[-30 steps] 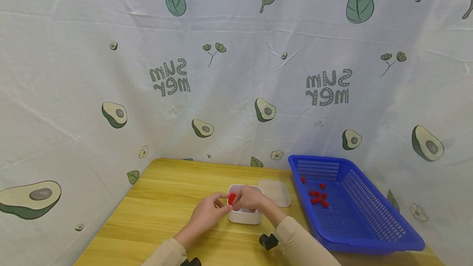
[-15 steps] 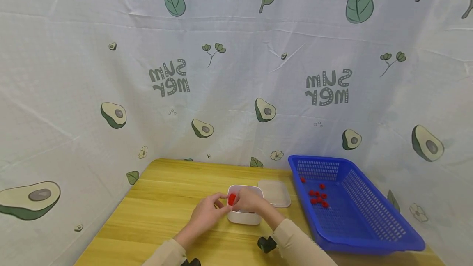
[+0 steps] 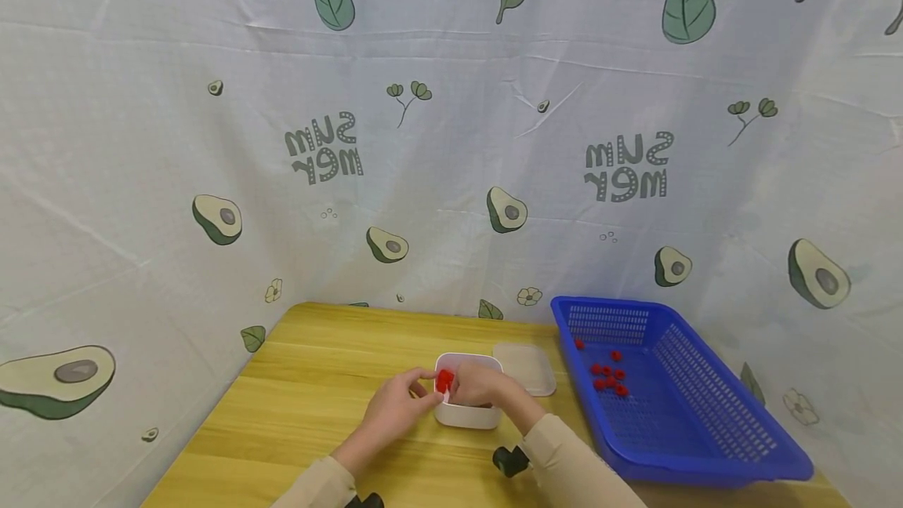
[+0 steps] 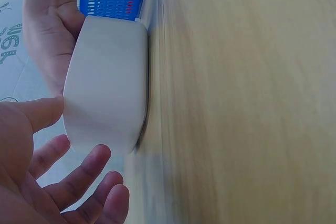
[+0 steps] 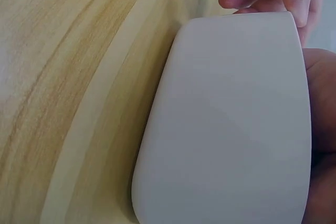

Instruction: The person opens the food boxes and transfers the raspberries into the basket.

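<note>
Together, we watch two sleeved forearms stretch forward over a wooden table (image 3: pixel 339 382). The left hand (image 3: pixel 398 408) has its fingers spread, thumb at the left rim of a white box (image 3: pixel 469 417). The right hand (image 3: pixel 476 384) dips inside, fingers bent; we cannot tell whether their hidden tips grip anything. Red contents (image 3: pixel 444 380) show between both hands, a pale lid (image 3: pixel 527 369) and blue basket (image 3: pixel 659 418) lying to the right.

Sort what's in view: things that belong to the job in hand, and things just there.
Job in hand:
white box, touched by the left hand
red piece by the right hand
probably blue basket, its red pieces, and the pale lid

Just there:
patterned cloth hanging behind
wooden table, seemingly only a support
</note>
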Demonstrator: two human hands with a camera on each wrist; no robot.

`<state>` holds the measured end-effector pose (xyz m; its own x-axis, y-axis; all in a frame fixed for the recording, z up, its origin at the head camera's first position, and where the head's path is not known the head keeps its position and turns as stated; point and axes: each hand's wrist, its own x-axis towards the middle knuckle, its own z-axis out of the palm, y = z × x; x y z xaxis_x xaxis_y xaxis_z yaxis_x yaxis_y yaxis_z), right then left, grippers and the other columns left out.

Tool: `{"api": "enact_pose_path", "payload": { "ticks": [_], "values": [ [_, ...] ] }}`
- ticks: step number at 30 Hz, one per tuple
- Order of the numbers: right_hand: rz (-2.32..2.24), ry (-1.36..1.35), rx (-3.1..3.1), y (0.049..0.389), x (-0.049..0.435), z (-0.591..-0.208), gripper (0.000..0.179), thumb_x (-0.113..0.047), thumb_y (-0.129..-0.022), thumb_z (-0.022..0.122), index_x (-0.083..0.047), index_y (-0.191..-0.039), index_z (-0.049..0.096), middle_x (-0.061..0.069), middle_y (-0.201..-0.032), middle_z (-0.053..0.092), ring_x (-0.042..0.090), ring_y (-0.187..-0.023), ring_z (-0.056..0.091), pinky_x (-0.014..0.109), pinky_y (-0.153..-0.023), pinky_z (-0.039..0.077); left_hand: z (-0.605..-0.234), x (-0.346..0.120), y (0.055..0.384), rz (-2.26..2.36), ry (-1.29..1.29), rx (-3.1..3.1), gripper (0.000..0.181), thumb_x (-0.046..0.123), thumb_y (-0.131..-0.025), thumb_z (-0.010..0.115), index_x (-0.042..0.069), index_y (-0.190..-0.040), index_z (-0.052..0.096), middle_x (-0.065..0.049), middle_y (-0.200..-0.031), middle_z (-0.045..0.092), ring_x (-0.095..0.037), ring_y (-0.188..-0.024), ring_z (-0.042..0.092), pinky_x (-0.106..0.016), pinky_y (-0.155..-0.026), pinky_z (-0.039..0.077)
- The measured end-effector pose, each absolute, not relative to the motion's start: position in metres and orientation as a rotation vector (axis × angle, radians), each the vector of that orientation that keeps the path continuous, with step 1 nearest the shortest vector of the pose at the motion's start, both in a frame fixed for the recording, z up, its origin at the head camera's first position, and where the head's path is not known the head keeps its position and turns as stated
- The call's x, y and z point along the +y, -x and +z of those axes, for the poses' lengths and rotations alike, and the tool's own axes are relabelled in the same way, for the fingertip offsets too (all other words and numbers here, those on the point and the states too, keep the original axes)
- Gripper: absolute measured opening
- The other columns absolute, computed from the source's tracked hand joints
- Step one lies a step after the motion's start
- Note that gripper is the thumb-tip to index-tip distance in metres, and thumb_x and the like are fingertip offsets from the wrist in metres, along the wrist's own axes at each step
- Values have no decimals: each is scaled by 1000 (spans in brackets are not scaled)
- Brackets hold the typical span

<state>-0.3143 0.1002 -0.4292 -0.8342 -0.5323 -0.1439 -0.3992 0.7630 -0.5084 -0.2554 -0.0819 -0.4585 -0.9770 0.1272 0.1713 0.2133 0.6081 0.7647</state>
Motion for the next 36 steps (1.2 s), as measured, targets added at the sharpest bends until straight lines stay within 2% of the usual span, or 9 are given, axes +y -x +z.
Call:
{"api": "enact_pose_path", "payload": {
  "ticks": [14,22,27,30,34,36],
  "values": [
    [-710,733,2689,315,98,-433,26,-13,-86,72,-12,-62,63,-6,-52,38,10,-46,34,24,-44,31,-460,-83,255,-1322,289,-2721,39,34,-90,75,15,-124,69,2,-88,67,-16,-76,55,-33,-63,43],
    [-707,624,2670,314,97,-423,24,-19,-87,76,-13,-65,67,-5,-54,41,12,-45,30,24,-43,28,-460,-83,255,-1310,301,-2720,39,34,-90,75,15,-123,69,3,-88,67,-15,-76,56,-33,-63,43],
    [-801,577,2657,316,102,-418,15,-16,-87,76,-12,-73,74,-2,-58,44,13,-46,28,24,-45,27,-460,-82,255,-1329,298,-2723,40,35,-90,75,15,-124,69,3,-88,67,-15,-75,56,-33,-63,43],
    [-861,554,2654,318,106,-413,11,-13,-88,74,-10,-78,76,0,-62,51,13,-46,28,24,-44,27,-459,-82,256,-1342,284,-2727,40,35,-90,75,16,-124,69,3,-88,67,-15,-76,56,-33,-64,44],
    [-903,521,2654,317,113,-405,8,-15,-89,73,-8,-87,77,7,-77,65,12,-47,30,24,-45,29,-459,-82,256,-1341,279,-2734,39,35,-90,76,17,-124,69,3,-88,67,-16,-76,57,-32,-64,45],
    [-927,507,2651,316,117,-400,9,-15,-89,73,-7,-91,78,10,-81,67,13,-48,30,24,-45,29,-459,-82,255,-1342,282,-2735,40,35,-89,76,16,-124,69,2,-88,67,-16,-76,56,-33,-63,44]
  ]
}}
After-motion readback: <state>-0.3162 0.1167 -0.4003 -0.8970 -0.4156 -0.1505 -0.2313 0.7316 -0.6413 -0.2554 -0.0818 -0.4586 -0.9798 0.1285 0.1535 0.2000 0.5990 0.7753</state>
